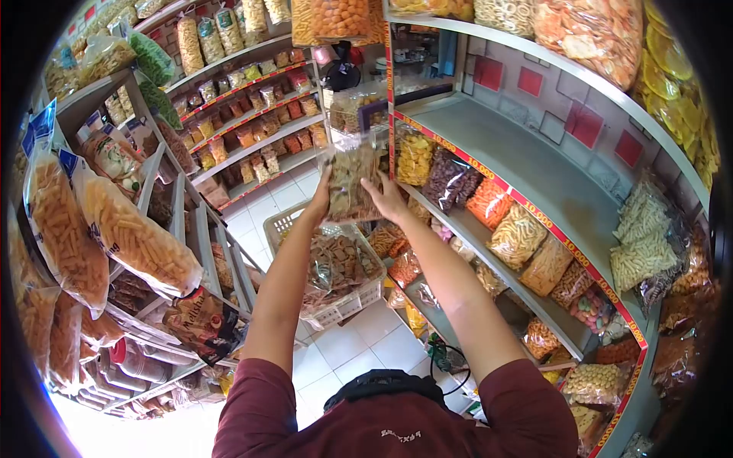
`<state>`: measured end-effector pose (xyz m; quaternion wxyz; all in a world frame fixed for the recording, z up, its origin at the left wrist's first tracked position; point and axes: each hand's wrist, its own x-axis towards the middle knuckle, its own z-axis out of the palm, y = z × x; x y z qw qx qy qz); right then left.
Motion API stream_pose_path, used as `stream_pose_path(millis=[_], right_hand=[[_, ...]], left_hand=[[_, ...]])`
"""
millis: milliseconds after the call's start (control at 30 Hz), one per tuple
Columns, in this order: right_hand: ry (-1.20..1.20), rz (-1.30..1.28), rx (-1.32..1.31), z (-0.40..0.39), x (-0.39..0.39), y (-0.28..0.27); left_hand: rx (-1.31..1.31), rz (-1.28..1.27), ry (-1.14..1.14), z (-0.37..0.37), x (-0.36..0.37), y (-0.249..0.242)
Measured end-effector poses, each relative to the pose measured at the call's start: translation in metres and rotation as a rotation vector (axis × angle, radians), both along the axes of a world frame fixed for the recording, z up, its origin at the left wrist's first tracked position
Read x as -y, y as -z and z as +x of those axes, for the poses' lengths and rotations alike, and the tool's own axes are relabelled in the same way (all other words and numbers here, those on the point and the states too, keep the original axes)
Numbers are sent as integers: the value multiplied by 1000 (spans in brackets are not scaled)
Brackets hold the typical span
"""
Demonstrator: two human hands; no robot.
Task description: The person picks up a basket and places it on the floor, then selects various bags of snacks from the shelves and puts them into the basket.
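A clear plastic bag of brownish snacks (352, 183) is held up between my two hands, above a white plastic basket (336, 311). My left hand (321, 194) grips the bag's left side. On its right side my right hand (386, 198) is closed on the same bag, with the thumb across its front. More bags of similar brown snacks (340, 263) lie in the basket below. The bag's upper part is slightly blurred.
To the right stands a shelf unit (527, 160) with red price strips and rows of snack bags. At the left, large bags of tube-shaped snacks (134, 229) hang by a rack. Shelves of small packets (259, 126) stand behind, beyond the tiled floor (343, 347).
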<state>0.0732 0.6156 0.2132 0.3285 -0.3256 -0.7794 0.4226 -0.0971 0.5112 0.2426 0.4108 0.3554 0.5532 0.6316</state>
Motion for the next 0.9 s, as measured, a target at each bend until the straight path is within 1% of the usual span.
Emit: stream_pose_path(millis=[33,67,100,167,200,233,267,300,367,400,500,533,633,667,733,800,867,900], right_hand=[[-14,-32,20,-3,14,2],[-61,-79,6,-23,1,37],[-59,-117,83,-29,8,47],[-54,-112,152,-45,13,82],[-115,-142,150,-52,17,96],[-175,-168,144,-60,18,108],[-120,-110,143,-72,22,127],[-183,-93,131,-90,10,163],[-186,-174,190,-97,30,155],[-292,-257,185,-107,26,169],[-262,-254,305,-114,43,158],[-296,-246,310,-117,44,156],[-274,-203,270,-141,39,184],[-267,-169,314,-150,33,193],[-271,-185,302,-167,22,199],[-261,-195,284,-181,15,202],[-234,-216,292,-191,12,201],[-219,-223,292,-196,10,199]], left_hand=[[-16,-101,-2,-10,5,15],[-31,-205,-4,-21,11,31],[-48,-302,-7,-30,16,40],[19,-442,10,-41,32,59],[55,-509,17,-45,40,70],[3,-591,-49,-66,36,106],[49,-518,-26,-78,41,131],[92,-446,-4,-84,49,146],[-2,-526,-229,-78,60,156],[27,-538,-257,-82,64,162],[110,-490,-189,-122,70,214],[171,-413,-269,-120,70,217],[179,-477,-355,-120,71,208],[207,-473,-373,-121,69,201],[170,-418,-404,-138,59,208],[223,-379,-379,-158,49,216],[372,-361,-298,-178,47,233],[391,-418,-284,-193,44,250]])
